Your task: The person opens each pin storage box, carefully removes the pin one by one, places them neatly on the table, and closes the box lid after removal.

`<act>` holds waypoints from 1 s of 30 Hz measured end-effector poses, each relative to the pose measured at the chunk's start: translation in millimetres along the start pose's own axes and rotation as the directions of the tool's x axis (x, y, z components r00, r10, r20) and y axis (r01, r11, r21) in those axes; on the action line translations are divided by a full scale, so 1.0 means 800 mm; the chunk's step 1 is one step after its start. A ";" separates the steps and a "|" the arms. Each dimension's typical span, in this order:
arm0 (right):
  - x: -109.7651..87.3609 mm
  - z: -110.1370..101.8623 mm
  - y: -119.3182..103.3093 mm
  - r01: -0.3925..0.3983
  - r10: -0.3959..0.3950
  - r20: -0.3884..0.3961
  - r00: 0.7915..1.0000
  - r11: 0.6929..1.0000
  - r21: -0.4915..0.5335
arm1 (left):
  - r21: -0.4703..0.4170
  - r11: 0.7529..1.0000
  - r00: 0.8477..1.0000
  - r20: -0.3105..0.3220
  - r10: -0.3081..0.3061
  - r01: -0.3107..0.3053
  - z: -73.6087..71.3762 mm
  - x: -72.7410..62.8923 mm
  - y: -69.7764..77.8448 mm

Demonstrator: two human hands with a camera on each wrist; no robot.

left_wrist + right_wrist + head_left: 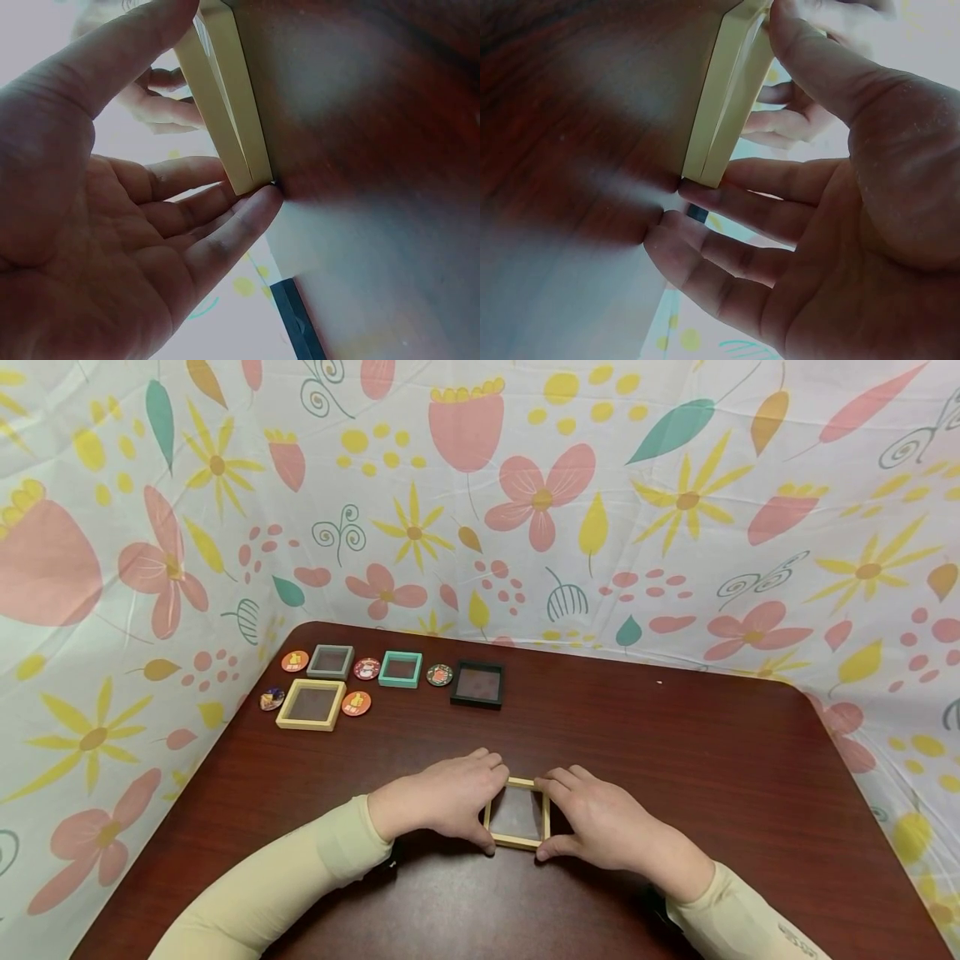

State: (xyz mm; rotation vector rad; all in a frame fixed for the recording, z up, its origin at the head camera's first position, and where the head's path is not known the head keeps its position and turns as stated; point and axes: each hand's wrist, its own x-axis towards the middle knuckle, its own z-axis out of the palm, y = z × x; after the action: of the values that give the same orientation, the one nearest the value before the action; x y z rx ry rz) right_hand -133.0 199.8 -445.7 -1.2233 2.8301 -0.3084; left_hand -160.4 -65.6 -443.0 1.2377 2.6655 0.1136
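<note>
A square pale-yellow display frame (516, 842) with a clear film window lies on the table close in front of the person. At its left side the left hand (456, 795) grips it, thumb at the near corner and fingers at the far one. The right hand (606, 822) holds the opposite side in the same way. From the left wrist view, the frame's edge (225, 112) shows two layers with a thin gap that narrows toward the far corner. A similar seam runs along the frame's side (724, 105) in the right wrist view.
At the table's back left stand a grey frame (331, 662), a teal frame (401, 669), a black frame (477, 685) and another yellow frame (311, 704). Several round badges lie among them, including an orange badge (356, 703). A flower-patterned cloth (465, 527) hangs behind the table (675, 735).
</note>
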 end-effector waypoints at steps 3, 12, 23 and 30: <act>0.000 0.001 0.000 -0.006 0.006 -0.004 1.000 1.000 0.005 | 0.005 1.000 1.000 0.000 0.000 0.000 0.000 0.000 0.001; 0.001 0.001 -0.003 -0.036 0.036 -0.001 0.999 0.999 0.014 | -0.003 1.000 1.000 0.010 0.002 -0.002 -0.002 -0.001 0.001; 0.007 0.003 -0.011 -0.115 0.115 -0.003 0.993 0.993 0.030 | 0.011 1.000 1.000 -0.008 -0.014 0.014 0.000 0.000 0.005; 0.007 0.002 -0.012 -0.120 0.119 0.004 0.993 0.992 0.038 | 0.026 0.999 1.000 -0.008 -0.019 0.019 0.002 -0.001 0.009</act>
State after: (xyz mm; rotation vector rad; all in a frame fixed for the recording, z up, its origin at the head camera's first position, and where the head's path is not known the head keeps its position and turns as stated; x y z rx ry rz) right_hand -129.9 189.5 -445.0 -1.0411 2.8661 -0.3533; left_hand -154.3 -61.6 -443.5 1.2219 2.6925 0.0808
